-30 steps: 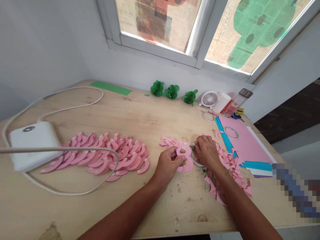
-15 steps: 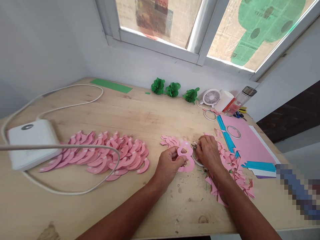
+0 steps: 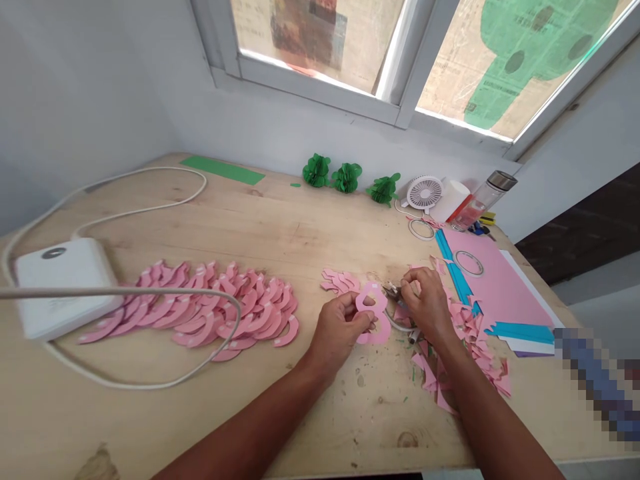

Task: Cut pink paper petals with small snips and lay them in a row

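Note:
In my left hand (image 3: 340, 327), thumb and fingers pinch a pink paper figure-eight cutout (image 3: 381, 327), held upright above the table. A small whitish square sits on its top. My right hand (image 3: 424, 300) is closed just to the right of it, fingers curled together. Beside its fingertips is a small dark object (image 3: 393, 291), too unclear to name. What the fingers pinch is hidden. Under this hand lies a pale ring-shaped roll (image 3: 400, 327), partly covered. Pink paper scraps (image 3: 475, 333) spread to the right, and a few small pink pieces (image 3: 343, 280) lie behind my left hand.
A heap of curved pink strips (image 3: 215, 307) lies left, near a white power bank (image 3: 65, 287) with a looping cable. Green paper shapes (image 3: 347, 177) stand along the wall. At right are a fan (image 3: 425, 193), a glass bottle (image 3: 483, 203), pink sheets (image 3: 515, 280) and blue strips (image 3: 520, 331).
My right hand has shifted slightly right, away from the pink cutout, showing more of the dark object and ring. My left hand keeps its pinch on the cutout, almost unmoved.

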`<action>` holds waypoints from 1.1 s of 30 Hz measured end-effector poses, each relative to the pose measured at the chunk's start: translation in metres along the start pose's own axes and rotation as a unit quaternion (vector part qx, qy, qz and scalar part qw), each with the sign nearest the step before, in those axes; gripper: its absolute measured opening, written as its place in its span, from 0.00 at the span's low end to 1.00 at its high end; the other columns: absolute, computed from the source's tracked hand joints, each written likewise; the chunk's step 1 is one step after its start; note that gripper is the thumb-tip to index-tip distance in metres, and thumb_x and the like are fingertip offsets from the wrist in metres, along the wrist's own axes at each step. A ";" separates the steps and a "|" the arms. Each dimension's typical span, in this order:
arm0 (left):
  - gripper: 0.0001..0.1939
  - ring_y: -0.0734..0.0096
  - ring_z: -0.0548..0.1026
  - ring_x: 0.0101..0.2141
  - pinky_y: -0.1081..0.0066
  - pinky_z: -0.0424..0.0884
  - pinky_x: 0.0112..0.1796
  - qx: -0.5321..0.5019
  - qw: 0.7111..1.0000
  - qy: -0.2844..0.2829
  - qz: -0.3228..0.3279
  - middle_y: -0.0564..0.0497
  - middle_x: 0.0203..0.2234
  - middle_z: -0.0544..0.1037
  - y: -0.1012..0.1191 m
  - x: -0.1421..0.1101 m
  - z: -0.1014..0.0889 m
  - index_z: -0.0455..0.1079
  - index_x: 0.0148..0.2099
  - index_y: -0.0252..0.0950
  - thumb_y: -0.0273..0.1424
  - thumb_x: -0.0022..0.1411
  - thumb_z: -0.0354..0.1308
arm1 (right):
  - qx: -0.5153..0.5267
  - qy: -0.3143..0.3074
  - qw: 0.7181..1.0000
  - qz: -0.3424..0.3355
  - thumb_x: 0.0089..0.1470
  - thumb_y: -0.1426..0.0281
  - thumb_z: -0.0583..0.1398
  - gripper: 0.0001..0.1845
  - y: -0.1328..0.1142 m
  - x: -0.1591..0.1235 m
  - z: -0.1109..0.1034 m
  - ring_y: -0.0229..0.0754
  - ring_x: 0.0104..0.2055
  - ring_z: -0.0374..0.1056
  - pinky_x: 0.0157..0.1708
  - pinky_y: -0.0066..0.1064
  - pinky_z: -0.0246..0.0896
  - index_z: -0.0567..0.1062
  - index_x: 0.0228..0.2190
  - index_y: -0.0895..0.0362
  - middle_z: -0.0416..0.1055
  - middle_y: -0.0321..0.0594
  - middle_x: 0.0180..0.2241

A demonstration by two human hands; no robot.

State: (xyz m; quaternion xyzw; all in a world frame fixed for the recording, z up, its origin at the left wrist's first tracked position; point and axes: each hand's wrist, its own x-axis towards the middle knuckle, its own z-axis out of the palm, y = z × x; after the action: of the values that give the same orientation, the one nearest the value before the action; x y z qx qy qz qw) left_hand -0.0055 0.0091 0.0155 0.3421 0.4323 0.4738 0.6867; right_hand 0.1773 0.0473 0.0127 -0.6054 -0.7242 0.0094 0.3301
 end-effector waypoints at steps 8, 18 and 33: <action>0.11 0.77 0.70 0.20 0.77 0.66 0.25 -0.003 1.000 0.022 0.017 0.55 0.17 0.73 0.003 0.001 0.000 0.68 0.33 0.31 0.26 0.43 0.60 | 0.157 -0.018 0.985 0.065 0.51 0.67 0.53 0.07 -0.005 0.001 -0.007 0.42 0.36 0.63 0.37 0.34 0.56 0.67 0.26 0.56 0.69 0.39 0.32; 0.11 0.78 0.70 0.20 0.77 0.66 0.25 -0.008 1.000 0.010 0.012 0.56 0.18 0.73 0.002 0.001 -0.001 0.68 0.33 0.32 0.26 0.43 0.60 | -0.077 -0.095 0.990 -0.067 0.52 0.73 0.55 0.05 0.008 0.000 -0.009 0.46 0.41 0.60 0.40 0.36 0.53 0.70 0.28 0.55 0.70 0.41 0.33; 0.10 0.78 0.70 0.20 0.77 0.67 0.25 -0.009 1.000 0.006 -0.001 0.56 0.17 0.73 0.002 0.000 0.000 0.68 0.33 0.32 0.26 0.44 0.60 | -0.155 -0.126 0.976 -0.090 0.53 0.73 0.55 0.04 0.001 0.003 -0.002 0.45 0.42 0.58 0.38 0.35 0.50 0.70 0.28 0.55 0.69 0.41 0.34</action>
State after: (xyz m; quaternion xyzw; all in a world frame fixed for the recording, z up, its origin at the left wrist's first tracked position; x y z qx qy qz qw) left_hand -0.0063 0.0101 0.0165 0.3323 0.4322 0.4789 0.6881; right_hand 0.1786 0.0497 0.0153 -0.5757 -0.8039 -0.0563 0.1384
